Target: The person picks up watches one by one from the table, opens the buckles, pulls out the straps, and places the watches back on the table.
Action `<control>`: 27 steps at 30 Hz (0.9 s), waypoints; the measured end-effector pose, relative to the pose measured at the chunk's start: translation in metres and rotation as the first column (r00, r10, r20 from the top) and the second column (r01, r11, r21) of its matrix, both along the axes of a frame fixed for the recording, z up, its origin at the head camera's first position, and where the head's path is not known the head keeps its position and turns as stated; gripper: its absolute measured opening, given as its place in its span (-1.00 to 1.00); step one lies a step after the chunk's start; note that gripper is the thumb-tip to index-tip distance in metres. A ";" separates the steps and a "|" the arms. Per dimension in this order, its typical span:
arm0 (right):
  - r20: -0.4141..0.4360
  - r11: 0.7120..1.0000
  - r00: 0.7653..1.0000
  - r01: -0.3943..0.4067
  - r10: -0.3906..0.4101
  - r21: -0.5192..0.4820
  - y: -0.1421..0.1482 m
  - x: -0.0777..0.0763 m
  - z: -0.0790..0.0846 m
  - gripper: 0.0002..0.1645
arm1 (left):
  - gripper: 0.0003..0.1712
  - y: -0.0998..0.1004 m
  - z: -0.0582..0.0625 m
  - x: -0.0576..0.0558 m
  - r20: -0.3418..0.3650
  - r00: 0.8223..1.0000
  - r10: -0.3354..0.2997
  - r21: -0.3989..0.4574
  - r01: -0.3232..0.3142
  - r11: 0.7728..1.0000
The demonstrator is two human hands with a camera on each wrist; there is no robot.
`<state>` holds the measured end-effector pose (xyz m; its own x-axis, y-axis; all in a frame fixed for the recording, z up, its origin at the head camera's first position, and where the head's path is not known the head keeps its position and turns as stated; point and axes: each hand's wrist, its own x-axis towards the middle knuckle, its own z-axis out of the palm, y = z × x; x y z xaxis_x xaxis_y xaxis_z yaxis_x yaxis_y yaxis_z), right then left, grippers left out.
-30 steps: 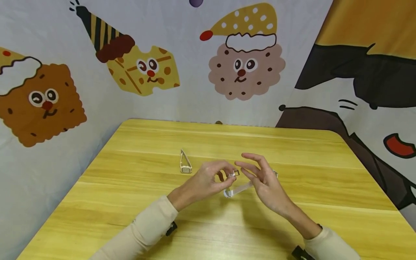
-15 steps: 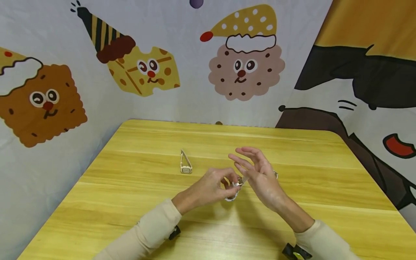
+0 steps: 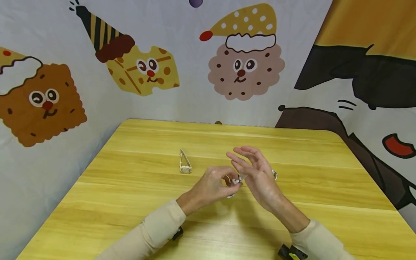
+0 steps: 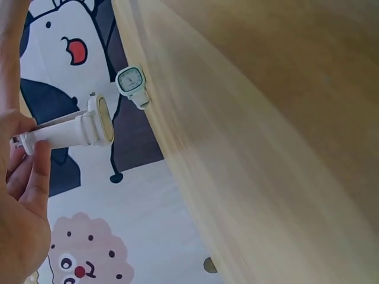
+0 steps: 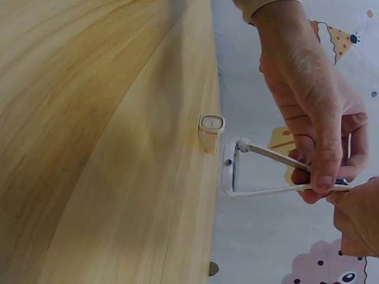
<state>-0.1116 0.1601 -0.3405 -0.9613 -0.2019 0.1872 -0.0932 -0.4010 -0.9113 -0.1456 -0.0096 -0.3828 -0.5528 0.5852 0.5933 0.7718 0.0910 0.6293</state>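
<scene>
Pale cloth (image 3: pixel 195 104) behind, printed with cartoons: orange biscuit (image 3: pixel 48 112) at ten o'clock, cheese wedge (image 3: pixel 143 72) toward eleven, pink biscuit (image 3: pixel 246 74) at twelve, big black-and-white figure (image 3: pixel 383 81) at two. Below, yellow wood-grain table (image 3: pixel 113 187) with rounded far corners.

Held up over the table, clear of the wood: white watch (image 4: pixel 71 131), with both strap halves running from the case and drawing together at the fingertips in a narrow V. Pinched by the strap between thumb and fingertips of left hand (image 3: pixel 211 186), with its arm at eight o'clock. Also gripped at the strap in right hand (image 3: pixel 261 182), with its arm at four o'clock, free fingers fanned upward and exact contact partly hidden.

Resting on the table between nine and ten o'clock from the white watch, well apart from both hands: cream watch (image 3: pixel 185 169), with strap looped into a narrow triangle. At three o'clock, partly hidden behind the right hand in the head view: green-rimmed watch (image 4: pixel 130 79). Around both forearms: cream sleeves (image 3: pixel 315 240).
</scene>
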 end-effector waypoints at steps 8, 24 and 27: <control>-0.077 0.993 0.994 0.083 -0.077 0.082 0.011 -0.002 -0.006 -0.75 | -0.93 -0.006 0.004 -0.004 0.049 0.998 0.050 0.030 -0.052 0.998; 0.157 0.972 0.980 0.086 -0.123 0.220 0.040 -0.005 -0.018 -0.89 | -0.94 -0.011 0.003 -0.013 0.242 0.950 0.196 -0.017 -0.197 0.980; 0.159 0.963 0.983 0.050 -0.094 0.264 0.041 -0.004 -0.020 -0.87 | -0.94 -0.012 0.004 -0.014 0.272 0.938 0.214 -0.013 -0.219 0.976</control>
